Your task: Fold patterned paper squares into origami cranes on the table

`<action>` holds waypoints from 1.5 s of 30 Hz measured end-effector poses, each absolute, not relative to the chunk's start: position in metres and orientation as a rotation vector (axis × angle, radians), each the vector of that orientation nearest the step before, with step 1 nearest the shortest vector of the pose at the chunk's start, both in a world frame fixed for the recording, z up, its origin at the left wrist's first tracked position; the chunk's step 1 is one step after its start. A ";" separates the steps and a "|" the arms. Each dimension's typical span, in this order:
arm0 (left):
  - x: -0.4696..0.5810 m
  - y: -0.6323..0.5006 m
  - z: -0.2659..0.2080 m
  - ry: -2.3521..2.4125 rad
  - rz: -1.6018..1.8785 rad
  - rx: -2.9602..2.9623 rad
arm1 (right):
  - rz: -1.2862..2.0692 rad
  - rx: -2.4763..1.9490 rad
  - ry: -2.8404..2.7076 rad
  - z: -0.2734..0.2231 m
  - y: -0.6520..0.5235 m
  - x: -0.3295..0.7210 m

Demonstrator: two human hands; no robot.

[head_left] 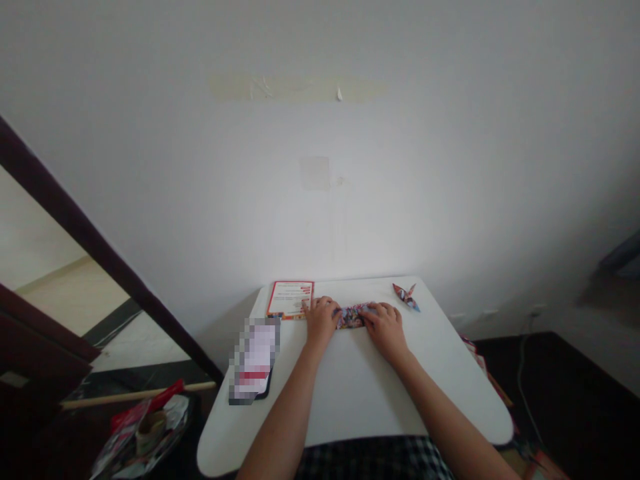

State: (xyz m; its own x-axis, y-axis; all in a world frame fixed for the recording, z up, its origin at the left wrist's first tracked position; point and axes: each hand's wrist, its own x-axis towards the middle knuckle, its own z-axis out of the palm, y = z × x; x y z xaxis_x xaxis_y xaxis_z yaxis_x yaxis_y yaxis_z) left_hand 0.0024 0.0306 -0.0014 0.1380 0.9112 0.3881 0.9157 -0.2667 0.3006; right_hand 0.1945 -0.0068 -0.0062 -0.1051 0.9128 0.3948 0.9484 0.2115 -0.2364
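A strip of colourful printed paper [352, 317], folded narrow, lies on the white table [365, 393] in front of me. My left hand [323, 321] is closed on its left end, fingers bent and pressing down. At the right end, my right hand [386, 328] grips the strip the same way, with the thumb near its lower edge. The print shows between both hands; the ends are hidden under my fingers. Just left of my left hand is a white sheet with a red border [290, 298]. A folded paper figure with pointed ends [407, 298] rests at the back right.
A phone with a blurred screen [254, 363] lies on the table's left side. The wall [320, 227] rises directly behind the table. On the floor at left stands a bin with rubbish [150, 433], near a wooden stick [135, 396]. A cable [521, 367] hangs at right.
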 end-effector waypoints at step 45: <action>0.002 0.014 0.009 -2.055 -0.579 -2.420 | 0.028 -1.792 -1.893 -0.008 -0.008 0.185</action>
